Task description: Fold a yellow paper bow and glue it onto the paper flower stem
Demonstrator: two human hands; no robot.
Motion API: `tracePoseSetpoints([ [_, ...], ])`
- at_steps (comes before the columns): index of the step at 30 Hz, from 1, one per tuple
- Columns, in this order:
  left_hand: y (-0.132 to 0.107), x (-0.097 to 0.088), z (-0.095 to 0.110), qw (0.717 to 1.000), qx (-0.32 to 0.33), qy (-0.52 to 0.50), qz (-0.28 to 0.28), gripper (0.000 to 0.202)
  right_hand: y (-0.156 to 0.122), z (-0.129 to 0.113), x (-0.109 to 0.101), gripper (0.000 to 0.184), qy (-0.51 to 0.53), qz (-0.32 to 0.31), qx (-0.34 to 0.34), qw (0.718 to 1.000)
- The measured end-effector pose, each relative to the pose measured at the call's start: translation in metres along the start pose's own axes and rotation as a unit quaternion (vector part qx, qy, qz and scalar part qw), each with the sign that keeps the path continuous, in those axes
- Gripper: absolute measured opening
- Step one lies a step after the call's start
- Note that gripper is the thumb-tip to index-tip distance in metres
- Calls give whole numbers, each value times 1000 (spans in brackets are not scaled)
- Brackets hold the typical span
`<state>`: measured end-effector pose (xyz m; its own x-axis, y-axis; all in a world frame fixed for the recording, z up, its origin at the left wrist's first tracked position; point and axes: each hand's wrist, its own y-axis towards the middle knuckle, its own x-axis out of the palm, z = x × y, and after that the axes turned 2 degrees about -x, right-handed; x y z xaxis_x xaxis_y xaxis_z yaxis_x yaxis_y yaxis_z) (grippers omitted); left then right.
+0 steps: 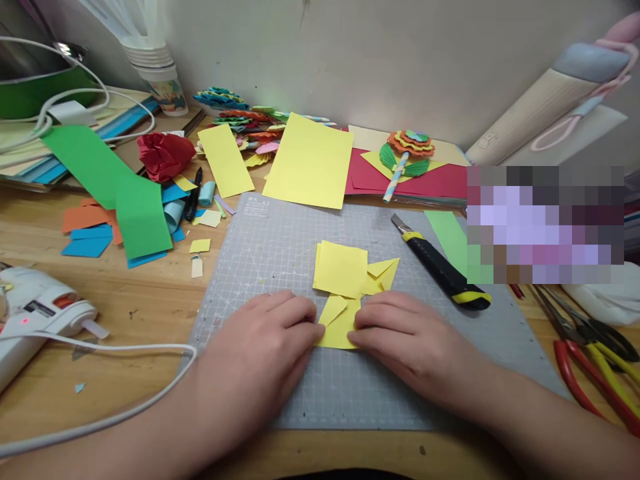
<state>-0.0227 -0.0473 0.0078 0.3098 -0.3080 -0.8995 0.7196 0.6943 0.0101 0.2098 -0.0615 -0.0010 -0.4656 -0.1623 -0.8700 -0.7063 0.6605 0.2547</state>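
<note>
Pressed a part-folded piece [340,328] onto the mat [280,247] with left hand [260,343] and right hand [407,340], fingers flat, gripping nothing, with folded bits [384,272] done just beyond and the stack [340,267] unfolded.

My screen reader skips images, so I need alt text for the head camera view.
A left hand and right hand press a folded yellow paper piece onto a grey cutting mat. Behind it lie yellow squares and a utility knife; a glue gun sits left, scissors right.
</note>
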Motion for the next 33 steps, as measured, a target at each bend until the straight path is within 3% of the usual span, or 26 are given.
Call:
tracePoseSetpoints([
  [4,-2,-11,-2,998,37,16,-40,22,-1,3,-4,13,61,0,44,997],
  [9,-3,-8,0,1000,-4,-8,-2,18,5,2,-2,9,134,-2,149,980],
  [15,2,4,-2,999,-27,-40,9,14,15,-1,0,11,131,-9,221,966],
  [20,5,7,1,990,-97,-101,27,6,18,-1,0,14,128,-21,241,962],
  [25,5,8,7,985,-151,-78,39,11,22,-3,1,15,117,-19,248,961],
  [33,7,9,8,987,-150,-47,41,17,23,-3,8,14,81,-9,252,964],
])
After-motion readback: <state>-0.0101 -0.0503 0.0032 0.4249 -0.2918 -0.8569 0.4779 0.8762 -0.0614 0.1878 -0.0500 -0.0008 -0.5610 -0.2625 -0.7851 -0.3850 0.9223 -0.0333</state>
